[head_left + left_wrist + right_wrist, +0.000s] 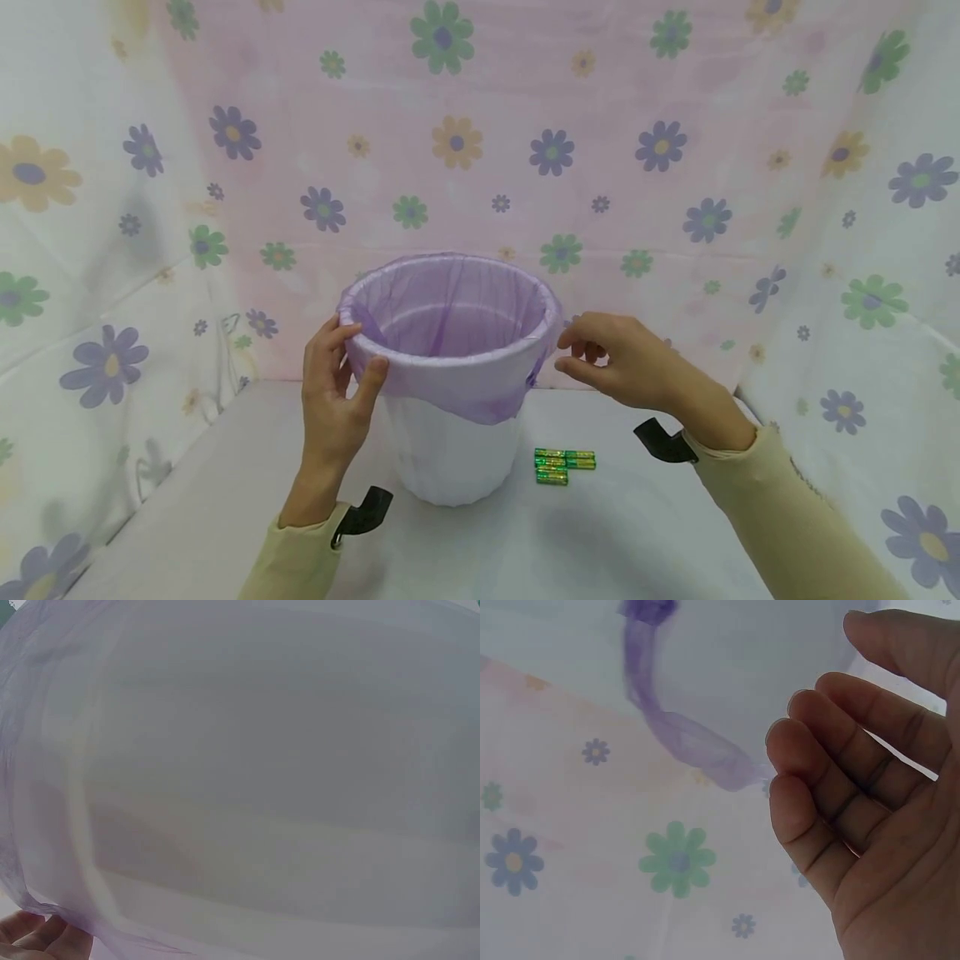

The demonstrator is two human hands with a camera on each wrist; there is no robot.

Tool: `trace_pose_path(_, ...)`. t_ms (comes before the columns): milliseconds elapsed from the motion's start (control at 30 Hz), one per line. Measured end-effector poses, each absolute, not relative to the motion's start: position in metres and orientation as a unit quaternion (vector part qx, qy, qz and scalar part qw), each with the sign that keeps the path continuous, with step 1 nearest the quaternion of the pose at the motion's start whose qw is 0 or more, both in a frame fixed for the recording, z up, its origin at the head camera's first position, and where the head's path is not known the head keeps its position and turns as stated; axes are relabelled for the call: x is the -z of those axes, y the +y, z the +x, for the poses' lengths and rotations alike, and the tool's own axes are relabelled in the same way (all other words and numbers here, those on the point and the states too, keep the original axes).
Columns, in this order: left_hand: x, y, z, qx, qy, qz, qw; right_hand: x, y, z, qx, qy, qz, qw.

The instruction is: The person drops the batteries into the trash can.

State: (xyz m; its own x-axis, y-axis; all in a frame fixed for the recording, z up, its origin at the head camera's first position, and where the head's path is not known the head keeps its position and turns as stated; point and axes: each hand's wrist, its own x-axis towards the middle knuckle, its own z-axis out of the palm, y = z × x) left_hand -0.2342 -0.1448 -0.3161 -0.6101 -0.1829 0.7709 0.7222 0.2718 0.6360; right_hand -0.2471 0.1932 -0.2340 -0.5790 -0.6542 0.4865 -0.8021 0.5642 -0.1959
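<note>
A white trash can (453, 454) stands upright, lined with a thin purple trash bag (450, 392) whose top is folded over the rim. My left hand (333, 392) holds the can's left side at the bagged rim, thumb on the front and fingers at the side. In the left wrist view, those fingers (49, 937) show at the bag's lower edge. Just right of the rim, apart from it, my right hand (630, 354) hangs with loosely curled fingers and nothing in them. A twisted purple tail of the bag (682, 739) dangles near its fingertips in the right wrist view.
Several green-and-gold batteries (551, 465) lie in short rows on the white table (622, 517), right of the can's base. Flower-patterned cloth (510, 167) hangs behind and on both sides.
</note>
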Motion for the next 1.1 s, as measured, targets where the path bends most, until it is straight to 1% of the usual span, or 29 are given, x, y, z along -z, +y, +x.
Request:
trace_pose_path(433, 0.316, -0.147, -0.235, 0.571, -0.689, -0.194, 0.401, 0.282, 0.201, -0.248, -0.209, -0.876, 0.401, 0.165)
trace_pose_path(700, 0.316, -0.145, -0.236, 0.568, -0.693, -0.196, 0.398, 0.316, 0.199, -0.252, -0.213, -0.889, 0.386, 0.121)
trace_pose_path(900, 0.309, -0.140, -0.226, 0.570, -0.695, -0.196, 0.393, 0.340, 0.197, -0.255, -0.207, -0.904, 0.363, 0.088)
trace_pose_path(1100, 0.311, -0.142, -0.228, 0.570, -0.691, -0.199, 0.398, 0.358, 0.196, -0.257, -0.220, -0.907, 0.351, 0.073)
